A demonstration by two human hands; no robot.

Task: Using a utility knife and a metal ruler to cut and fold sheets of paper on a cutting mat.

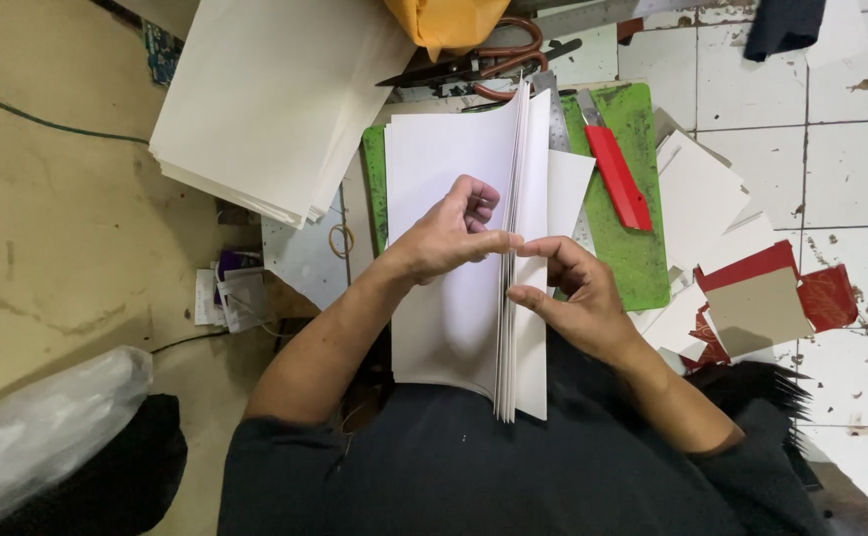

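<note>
Sheaf of white sheets point(454, 288): lies lengthwise over the green cutting mat point(637, 248), near end reaching the person's dark lap, several leaves standing on edge along the middle. Surface is floor-level: bare tan floor on the left, worn white tiles point(851, 169) on the right. A larger stack of white paper point(265, 99) sits off the mat's far left corner; scissors point(493, 65) and a yellow bag point(449, 20) lie beyond the far edge; a red utility knife point(617, 174) rests on the mat's right part beside a metal ruler point(553, 119); red and grey card scraps point(771, 298) are scattered right of the mat. Left hand point(449, 233) rests on the left page, thumb and forefinger pinched on the upright leaves. Right hand point(573, 293) meets it from the right, fingers half curled, fingertips on the same leaf edges.
</note>
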